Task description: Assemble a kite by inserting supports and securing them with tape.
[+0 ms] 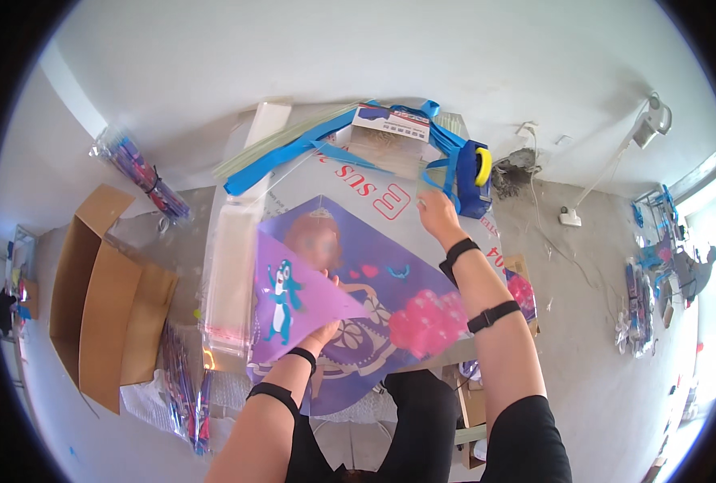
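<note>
A purple printed sheet, kite-like in shape [422,274], lies across the table with a crowned figure and pink blossoms on it. Its left part shows a lighter lilac triangle [274,330] with a teal and white cartoon animal. My left hand [323,335] is under this triangle, which covers its palm; the fingertips stretch out past the upper edge. My right hand [438,214] is reached forward with curled fingers, beside blue ribbon [442,173] and a blue tape dispenser [475,189] with a yellow wheel. What its fingers touch is too small to make out.
The table [358,205] has a printed grey-white top. Clear plastic sleeves [233,274] lie along its left side, and a small carton [390,125] stands at the back. An opened cardboard box [113,306] sits on the left. A white cable [547,217] hangs by the wall.
</note>
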Tool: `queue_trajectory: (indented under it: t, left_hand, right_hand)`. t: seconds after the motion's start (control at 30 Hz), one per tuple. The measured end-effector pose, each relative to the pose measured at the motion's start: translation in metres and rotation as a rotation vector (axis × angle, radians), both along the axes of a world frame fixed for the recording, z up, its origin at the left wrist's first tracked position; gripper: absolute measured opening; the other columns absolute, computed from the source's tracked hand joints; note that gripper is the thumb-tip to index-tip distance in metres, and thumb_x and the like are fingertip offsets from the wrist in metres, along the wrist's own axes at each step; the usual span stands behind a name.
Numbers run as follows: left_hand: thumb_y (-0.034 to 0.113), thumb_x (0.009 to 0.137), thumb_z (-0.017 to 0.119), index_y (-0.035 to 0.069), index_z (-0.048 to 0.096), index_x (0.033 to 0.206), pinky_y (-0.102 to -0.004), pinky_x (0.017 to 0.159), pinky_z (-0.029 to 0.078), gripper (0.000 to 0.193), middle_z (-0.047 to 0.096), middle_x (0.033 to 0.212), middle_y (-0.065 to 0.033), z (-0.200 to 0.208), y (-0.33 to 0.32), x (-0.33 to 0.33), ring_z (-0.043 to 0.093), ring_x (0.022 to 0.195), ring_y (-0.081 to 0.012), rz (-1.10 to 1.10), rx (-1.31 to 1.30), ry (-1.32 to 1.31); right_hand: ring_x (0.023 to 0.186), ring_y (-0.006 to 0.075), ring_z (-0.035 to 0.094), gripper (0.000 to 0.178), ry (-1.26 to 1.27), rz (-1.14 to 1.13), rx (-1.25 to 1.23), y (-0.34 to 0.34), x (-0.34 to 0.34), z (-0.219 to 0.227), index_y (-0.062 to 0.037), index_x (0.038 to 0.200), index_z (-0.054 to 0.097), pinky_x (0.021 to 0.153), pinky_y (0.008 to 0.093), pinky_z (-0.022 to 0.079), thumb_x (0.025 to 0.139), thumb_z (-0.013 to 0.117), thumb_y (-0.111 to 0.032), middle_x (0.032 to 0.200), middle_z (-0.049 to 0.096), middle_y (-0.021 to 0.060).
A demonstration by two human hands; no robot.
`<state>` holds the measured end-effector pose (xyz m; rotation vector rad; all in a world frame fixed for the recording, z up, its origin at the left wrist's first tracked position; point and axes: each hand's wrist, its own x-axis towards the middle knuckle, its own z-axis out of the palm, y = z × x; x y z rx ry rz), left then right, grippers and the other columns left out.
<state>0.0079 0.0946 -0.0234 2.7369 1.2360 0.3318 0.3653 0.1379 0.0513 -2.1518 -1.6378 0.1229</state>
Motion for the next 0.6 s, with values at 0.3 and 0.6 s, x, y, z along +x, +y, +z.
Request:
queue_trajectory:
  t: [0.3, 0.6]
  left_hand:
    - [0.036, 0.094, 0.050, 0.009, 0.039, 0.141, -0.0534, 0.112, 0.022, 0.056, 0.031, 0.150, -0.0158, -0.022, 0.034, -0.031, 0.025, 0.140, -0.0350, 0.054, 0.120, 0.253]
    - [0.036, 0.094, 0.049, 0.008, 0.038, 0.142, -0.0527, 0.112, 0.022, 0.056, 0.031, 0.150, -0.0158, -0.035, 0.041, -0.045, 0.026, 0.140, -0.0347, 0.056, 0.213, 0.443]
  right_hand:
    - [0.104, 0.0348, 0.056, 0.019, -0.029, -0.032, 0.036, 0.106, -0.027, -0.014, -0.0060, 0.096, 0.066, 0.089, 0.0431, 0.047, 0.079, 0.066, -0.014, 0.103, 0.062, 0.0147]
    - [0.102, 0.0355, 0.059, 0.022, 0.032, -0.098, 0.228, 0.130, -0.008, -0.033, -0.0066, 0.103, 0.066, 0.090, 0.0440, 0.047, 0.082, 0.062, -0.013, 0.105, 0.064, 0.0152]
